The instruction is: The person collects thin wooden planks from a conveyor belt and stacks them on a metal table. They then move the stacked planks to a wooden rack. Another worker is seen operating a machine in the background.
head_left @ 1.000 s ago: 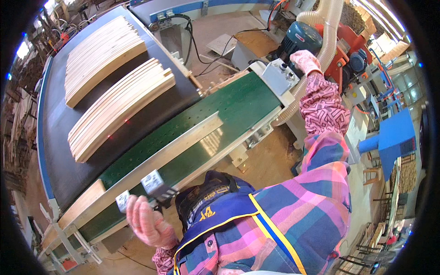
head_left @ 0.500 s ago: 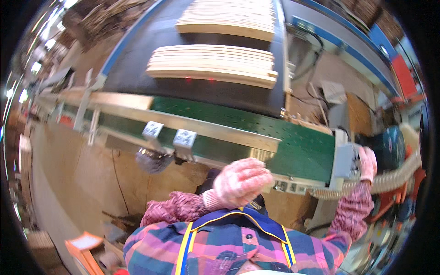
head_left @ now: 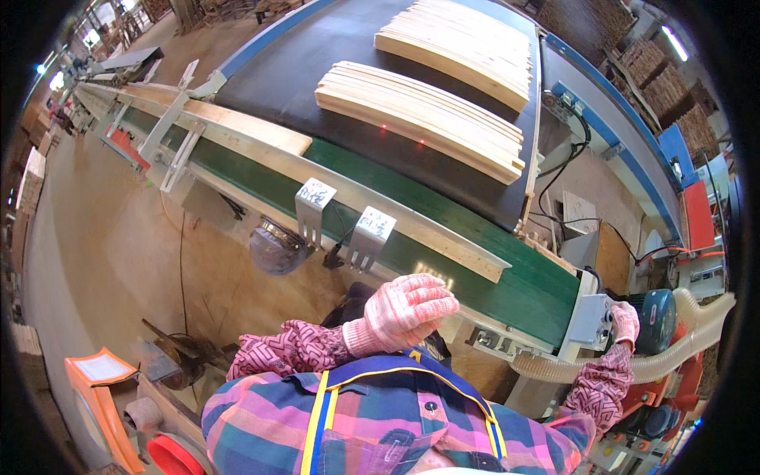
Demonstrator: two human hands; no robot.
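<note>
My left hand (head_left: 405, 309), in a pink-and-white knit glove, hovers in front of my body at the near edge of the green conveyor belt (head_left: 530, 297). Its fingers bend loosely and nothing shows in them. At the belt's right end, my right hand (head_left: 625, 323), gloved alike, rests against the knob side of a grey control box (head_left: 590, 319). Its fingers curl there, and what they grip is hidden. Along the belt runs a metal guide rail (head_left: 412, 226). A pale board (head_left: 277, 133) lies on the belt's left part.
Beyond, a black belt (head_left: 285, 75) carries two rows of pale wooden strips, a nearer row (head_left: 419, 115) and a farther row (head_left: 459, 47). Two metal brackets (head_left: 313, 202) overhang the green belt. A ribbed hose (head_left: 665, 356) and dark green motor (head_left: 655, 323) stand at right, an orange stand (head_left: 103, 404) at lower left.
My view has turned, so the belts and wood appear tilted down to the right. My right hand stays at the control box, and my left hand keeps its place before my body.
</note>
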